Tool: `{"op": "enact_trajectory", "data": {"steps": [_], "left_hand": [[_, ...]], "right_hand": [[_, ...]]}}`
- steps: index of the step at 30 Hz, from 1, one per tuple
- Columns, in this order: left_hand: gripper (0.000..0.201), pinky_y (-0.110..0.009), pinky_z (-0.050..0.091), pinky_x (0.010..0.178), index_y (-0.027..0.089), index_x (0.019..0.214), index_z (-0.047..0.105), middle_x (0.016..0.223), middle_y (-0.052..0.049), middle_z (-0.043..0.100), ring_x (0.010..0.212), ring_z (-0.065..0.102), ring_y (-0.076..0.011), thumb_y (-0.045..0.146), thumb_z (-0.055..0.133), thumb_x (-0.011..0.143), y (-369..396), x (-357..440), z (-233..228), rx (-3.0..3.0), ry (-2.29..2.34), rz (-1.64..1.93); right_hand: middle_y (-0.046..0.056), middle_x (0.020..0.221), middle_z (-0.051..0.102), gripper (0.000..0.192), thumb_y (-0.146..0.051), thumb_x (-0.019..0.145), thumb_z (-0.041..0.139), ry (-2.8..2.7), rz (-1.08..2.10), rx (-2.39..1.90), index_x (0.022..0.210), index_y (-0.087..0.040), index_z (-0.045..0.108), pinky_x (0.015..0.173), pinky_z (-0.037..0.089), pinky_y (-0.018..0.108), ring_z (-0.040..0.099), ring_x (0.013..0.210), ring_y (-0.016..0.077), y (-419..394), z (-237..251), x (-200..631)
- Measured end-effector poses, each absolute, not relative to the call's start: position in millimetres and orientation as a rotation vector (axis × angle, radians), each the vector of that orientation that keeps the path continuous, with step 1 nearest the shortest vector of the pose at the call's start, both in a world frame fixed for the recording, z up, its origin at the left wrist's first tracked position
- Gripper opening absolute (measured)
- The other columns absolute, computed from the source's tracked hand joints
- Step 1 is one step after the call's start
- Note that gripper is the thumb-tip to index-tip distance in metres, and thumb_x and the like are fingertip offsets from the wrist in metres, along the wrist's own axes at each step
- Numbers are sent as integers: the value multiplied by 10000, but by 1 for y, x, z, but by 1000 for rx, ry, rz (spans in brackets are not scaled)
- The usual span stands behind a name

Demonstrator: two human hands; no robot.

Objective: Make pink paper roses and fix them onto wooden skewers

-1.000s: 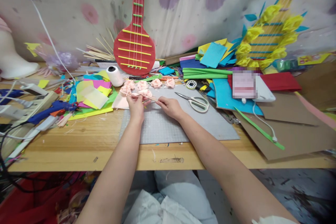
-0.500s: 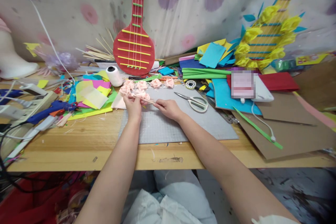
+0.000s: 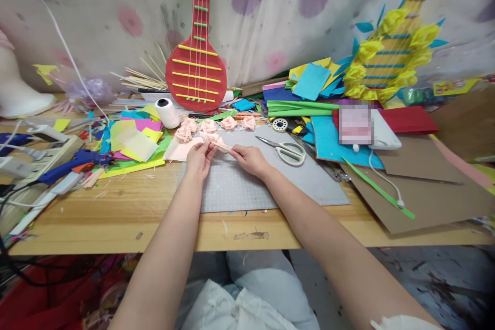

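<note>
Between my two hands stretches a thin pale pink strip (image 3: 223, 146), which looks like paper, over the grey cutting mat (image 3: 232, 191). My left hand (image 3: 199, 159) pinches its left end with closed fingers. On the other end, my right hand (image 3: 249, 160) is closed too. Just beyond the fingertips is a pale pink paper flower (image 3: 212, 137); whether it joins the strip I cannot tell. Several similar flowers (image 3: 229, 122) lie along the mat's back edge. A pale pink paper sheet (image 3: 178, 151) rests left of my left hand.
Scissors (image 3: 288, 152) lie on the mat, right of my right hand. A white thread spool (image 3: 167, 113) stands behind the flowers. Leftward are coloured paper scraps (image 3: 135, 139) and a blue glue gun (image 3: 73, 165). A red paper lute (image 3: 196, 75) leans at the back; brown cardboard (image 3: 417, 185) lies right.
My left hand has shifted slightly right and its fingers have moved along the strip, uncovering more of the pink sheet. My right hand has hardly moved.
</note>
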State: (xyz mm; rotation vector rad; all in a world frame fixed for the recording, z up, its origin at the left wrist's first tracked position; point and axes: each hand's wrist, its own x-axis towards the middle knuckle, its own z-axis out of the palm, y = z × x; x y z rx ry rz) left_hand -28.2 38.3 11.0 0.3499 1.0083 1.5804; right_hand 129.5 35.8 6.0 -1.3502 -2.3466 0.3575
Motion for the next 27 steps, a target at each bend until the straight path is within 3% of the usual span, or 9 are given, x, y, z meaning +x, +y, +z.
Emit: {"op": "enact_trajectory", "data": {"steps": [8, 17, 27], "left_hand": [[246, -150, 407, 363, 150, 698, 446, 518, 48, 540, 400, 495, -54, 238, 665, 630, 35, -21, 6, 759, 1326, 1620], [283, -168, 430, 404, 144, 776, 464, 671, -27, 627, 563, 610, -117, 225, 678, 611, 34, -20, 9, 716, 1283, 1602], [328, -177, 430, 429, 165, 781, 412, 650, 29, 566, 505, 535, -76, 97, 631, 546, 30, -21, 15, 665, 1220, 1596]], "right_hand": [[30, 812, 674, 408, -444, 902, 245, -2337, 145, -1498, 914, -225, 589, 578, 262, 226, 583, 710, 135, 33, 5, 123], [24, 806, 676, 421, -452, 903, 238, -2363, 99, -1445, 882, -220, 589, 563, 234, 232, 577, 682, 126, 35, 4, 126], [28, 795, 666, 421, -464, 897, 249, -2408, 188, -1396, 880, -225, 595, 579, 249, 230, 570, 688, 133, 33, 6, 125]]}}
